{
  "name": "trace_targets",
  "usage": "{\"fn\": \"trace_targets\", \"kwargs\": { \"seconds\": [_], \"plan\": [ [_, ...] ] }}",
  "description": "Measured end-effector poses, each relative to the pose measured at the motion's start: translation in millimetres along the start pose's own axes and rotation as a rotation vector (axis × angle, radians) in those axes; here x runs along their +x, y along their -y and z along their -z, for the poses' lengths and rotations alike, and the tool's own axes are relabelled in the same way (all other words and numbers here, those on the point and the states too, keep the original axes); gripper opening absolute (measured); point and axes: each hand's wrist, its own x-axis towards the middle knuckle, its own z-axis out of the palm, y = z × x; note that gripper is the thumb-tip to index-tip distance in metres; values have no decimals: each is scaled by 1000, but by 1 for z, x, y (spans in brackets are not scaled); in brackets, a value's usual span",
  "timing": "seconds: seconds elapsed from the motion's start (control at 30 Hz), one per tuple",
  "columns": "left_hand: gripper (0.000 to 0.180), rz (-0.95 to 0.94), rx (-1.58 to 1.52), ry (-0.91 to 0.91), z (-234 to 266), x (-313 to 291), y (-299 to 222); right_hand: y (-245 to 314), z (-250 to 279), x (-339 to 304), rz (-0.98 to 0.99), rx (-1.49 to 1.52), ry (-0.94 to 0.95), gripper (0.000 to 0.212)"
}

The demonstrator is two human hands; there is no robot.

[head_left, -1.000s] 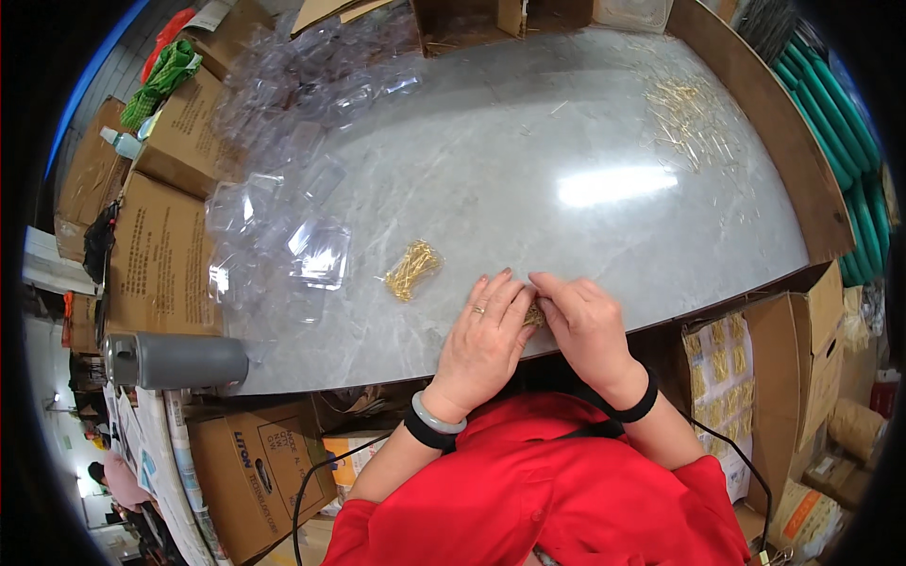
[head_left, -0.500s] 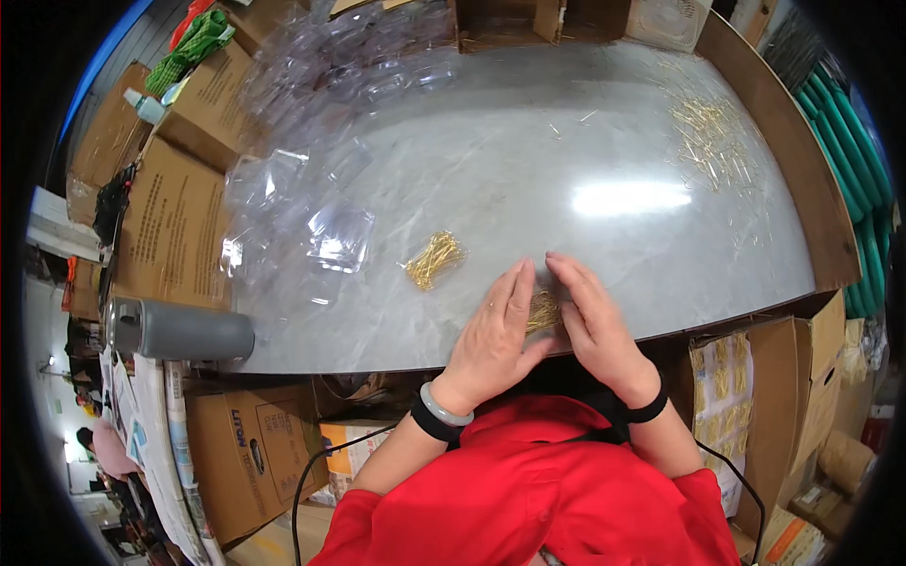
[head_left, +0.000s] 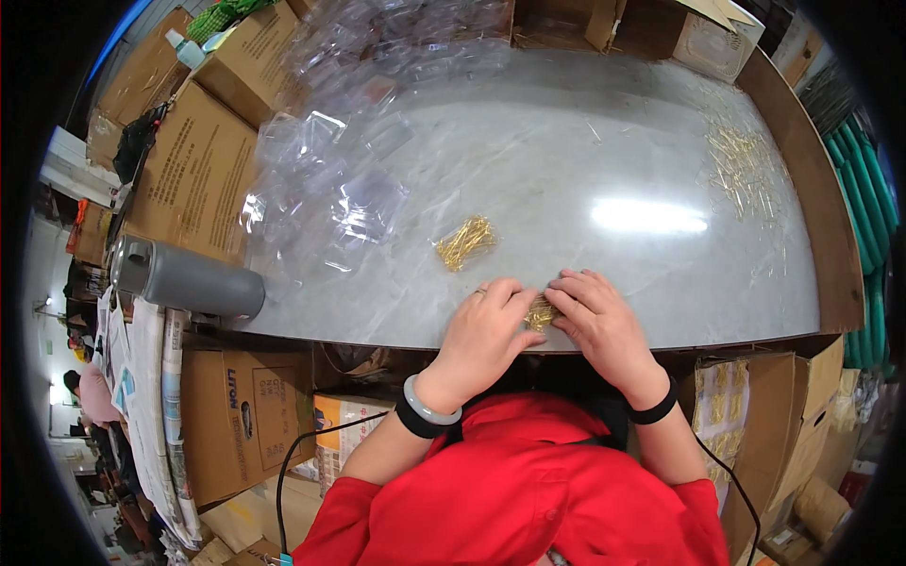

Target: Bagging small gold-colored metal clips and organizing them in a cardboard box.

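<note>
At the front edge of the grey table, a small bundle of thin gold-coloured metal pins (head_left: 541, 314) lies between my two hands. My left hand (head_left: 479, 328) presses on the bundle's left side, its fingers curled and its thumb near the table edge. On the other side my right hand (head_left: 604, 328) bends its fingers over the bundle's right end. Part of the bundle is hidden under the fingertips. A second pile of gold pins (head_left: 466, 243), seemingly in a clear plastic box, sits a little farther off to the left.
Clear plastic boxes (head_left: 349, 212) are heaped on the left of the table (head_left: 528, 141). Loose gold pins (head_left: 744, 174) lie scattered at the right. A grey bottle (head_left: 193, 275) lies at the left front corner. A cardboard wall (head_left: 816, 189) borders the right side.
My fingers were stretched out flat beside the bundle; now they are curled in and closed against it. The whole view has shifted slightly.
</note>
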Motion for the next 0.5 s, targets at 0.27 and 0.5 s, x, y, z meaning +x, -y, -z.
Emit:
{"fn": "trace_targets", "kwargs": {
  "seconds": [0.27,0.5],
  "plan": [
    [37,161,-77,-219,2,-13,-5,10,-6,-4,-53,-42,-133,31],
    [32,750,-708,-374,47,-24,48,11,-5,-3,-51,-31,-144,30]
  ]
}}
